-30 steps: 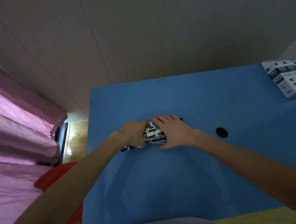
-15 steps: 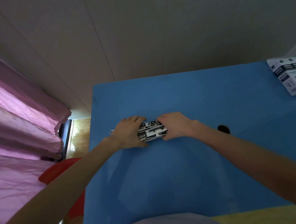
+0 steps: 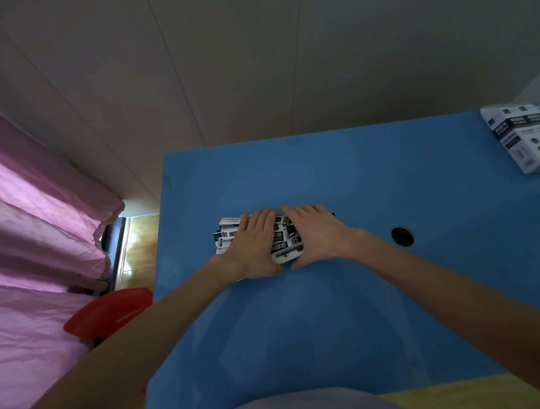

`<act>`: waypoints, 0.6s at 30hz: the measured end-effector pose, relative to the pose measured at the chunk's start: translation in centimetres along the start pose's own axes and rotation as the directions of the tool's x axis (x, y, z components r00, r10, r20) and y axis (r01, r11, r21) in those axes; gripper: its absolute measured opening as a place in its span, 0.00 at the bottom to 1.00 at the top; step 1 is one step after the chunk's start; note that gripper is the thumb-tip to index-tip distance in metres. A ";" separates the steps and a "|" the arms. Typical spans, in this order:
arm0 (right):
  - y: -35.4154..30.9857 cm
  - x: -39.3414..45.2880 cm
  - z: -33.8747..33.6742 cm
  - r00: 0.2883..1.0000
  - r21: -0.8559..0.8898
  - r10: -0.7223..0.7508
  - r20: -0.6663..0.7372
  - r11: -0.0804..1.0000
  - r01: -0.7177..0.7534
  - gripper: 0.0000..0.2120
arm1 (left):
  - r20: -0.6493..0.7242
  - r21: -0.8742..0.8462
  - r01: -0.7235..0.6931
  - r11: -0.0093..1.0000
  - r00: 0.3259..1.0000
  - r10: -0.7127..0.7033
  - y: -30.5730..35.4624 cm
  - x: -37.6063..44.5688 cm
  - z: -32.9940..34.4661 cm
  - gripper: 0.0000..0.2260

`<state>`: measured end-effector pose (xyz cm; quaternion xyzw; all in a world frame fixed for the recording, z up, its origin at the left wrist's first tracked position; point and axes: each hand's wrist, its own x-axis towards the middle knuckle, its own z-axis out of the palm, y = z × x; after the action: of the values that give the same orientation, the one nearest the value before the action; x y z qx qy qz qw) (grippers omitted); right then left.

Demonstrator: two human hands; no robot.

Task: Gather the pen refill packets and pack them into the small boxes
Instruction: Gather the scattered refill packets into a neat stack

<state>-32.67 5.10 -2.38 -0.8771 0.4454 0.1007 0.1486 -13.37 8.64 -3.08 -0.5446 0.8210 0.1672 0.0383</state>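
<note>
Evidently herding, the left hand (image 3: 254, 242) and right hand (image 3: 317, 233) press flat, fingers straight, on the refill packets (image 3: 282, 241), corralling them mid-worktop (image 3: 365, 309), boxes (image 3: 527, 136) waiting at two o'clock.

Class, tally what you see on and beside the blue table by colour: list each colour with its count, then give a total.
Blue: 1, the table
Black and white: 2, the heap of packets and the boxes
Pink: 1, the curtain
Red: 1, the stool
Total: 5

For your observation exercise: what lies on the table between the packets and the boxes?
In the head view, only bare blue table and its dark round hole lie between the packets and boxes.
</note>
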 end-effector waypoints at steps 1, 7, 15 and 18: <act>0.2 -0.1 0.1 1.000 0.028 -0.001 -0.001 1.000 0.001 0.68 | 0.004 0.003 0.002 1.000 1.000 -0.002 0.1 0.0 0.1 0.59; 1.1 -0.9 -0.4 0.999 0.092 -0.004 -0.034 0.996 0.007 0.73 | 0.016 0.050 -0.012 0.999 1.000 0.011 0.5 0.4 -0.2 0.68; 2.2 -3.9 2.4 0.964 0.423 0.196 -0.181 0.900 -0.104 0.57 | -0.110 -0.007 0.027 1.000 0.994 -0.027 -0.1 -3.2 0.8 0.69; 1.1 -5.5 3.8 0.867 0.725 0.468 -0.170 0.655 -0.212 0.51 | -0.238 -0.098 0.110 0.989 0.962 -0.131 0.1 -5.5 1.5 0.67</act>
<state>-36.91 9.95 -4.45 -0.6611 0.6276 -0.1985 0.3601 -11.40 14.03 -3.13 -0.6111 0.7770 0.1307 -0.0756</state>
